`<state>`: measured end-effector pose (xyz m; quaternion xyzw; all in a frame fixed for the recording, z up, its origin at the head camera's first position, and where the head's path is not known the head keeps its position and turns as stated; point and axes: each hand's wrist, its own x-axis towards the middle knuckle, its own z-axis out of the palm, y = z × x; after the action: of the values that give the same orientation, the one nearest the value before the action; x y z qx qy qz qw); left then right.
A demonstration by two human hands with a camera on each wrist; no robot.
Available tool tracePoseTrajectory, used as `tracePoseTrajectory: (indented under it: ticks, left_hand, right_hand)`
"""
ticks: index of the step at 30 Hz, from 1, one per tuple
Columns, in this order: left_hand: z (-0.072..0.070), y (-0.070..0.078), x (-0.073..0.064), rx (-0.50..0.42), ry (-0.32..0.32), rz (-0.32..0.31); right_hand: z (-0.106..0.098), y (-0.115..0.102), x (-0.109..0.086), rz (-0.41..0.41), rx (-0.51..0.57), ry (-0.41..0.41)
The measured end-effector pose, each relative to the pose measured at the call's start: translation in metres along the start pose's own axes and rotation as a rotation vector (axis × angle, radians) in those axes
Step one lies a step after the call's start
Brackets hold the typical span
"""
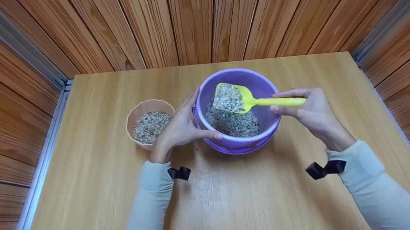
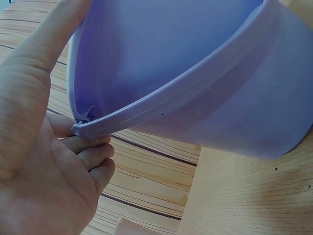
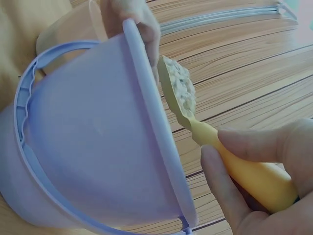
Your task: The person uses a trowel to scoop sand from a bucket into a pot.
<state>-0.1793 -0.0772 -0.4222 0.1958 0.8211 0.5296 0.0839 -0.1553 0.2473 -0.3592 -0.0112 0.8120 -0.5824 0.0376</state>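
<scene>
- Yellow scoop [image 1: 248,100], heaped with gravel [image 1: 227,98], sits in the right hand [image 1: 315,115]'s grip, above the bucket [image 1: 261,88].
- Left hand [image 1: 181,128] grips the bucket's rim.
- Beside the bucket on the table [image 1: 211,198] I see a bowl [image 1: 134,119] of gravel, partly covered by that hand.
- Scoop hides some of the bucket's gravel; my left wrist view cuts the bucket off.

Bucket [image 2: 234,107] cropped in wrist views

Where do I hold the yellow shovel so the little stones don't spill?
By its handle, from the right: it is slim and, seen from above, sticks out past the bucket's rim there, where the right hand pinches it. The blade is heaped with stones, so probably best keep it level.
</scene>
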Motion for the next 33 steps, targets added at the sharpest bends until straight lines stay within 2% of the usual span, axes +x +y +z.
tracePoseTrajectory:
  ticks: [7, 16, 20, 24, 27, 33]
  left_hand:
    - [-0.001, 0.0, -0.001, 0.008, 0.011, 0.02]
    - [0.0, -0.001, -0.001, 0.027, 0.019, 0.018]
    - [-0.002, -0.001, -0.004, 0.071, 0.045, 0.003]
    - [-0.01, 0.002, -0.012, 0.122, 0.078, -0.001]
    - [-0.019, 0.003, -0.02, 0.145, 0.113, 0.02]
    - [-0.042, -0.001, -0.041, 0.183, 0.208, 0.053]
  right_hand:
    - [-0.004, 0.009, -0.011, 0.044, 0.017, -0.012]
    - [-0.002, 0.012, -0.013, 0.049, -0.006, -0.017]
    - [-0.002, 0.012, -0.014, 0.043, -0.008, -0.016]
    - [-0.001, 0.012, -0.014, 0.032, -0.002, -0.013]
    - [-0.001, 0.012, -0.013, 0.03, 0.008, -0.01]
    - [-0.002, 0.013, -0.013, 0.037, 0.021, -0.01]
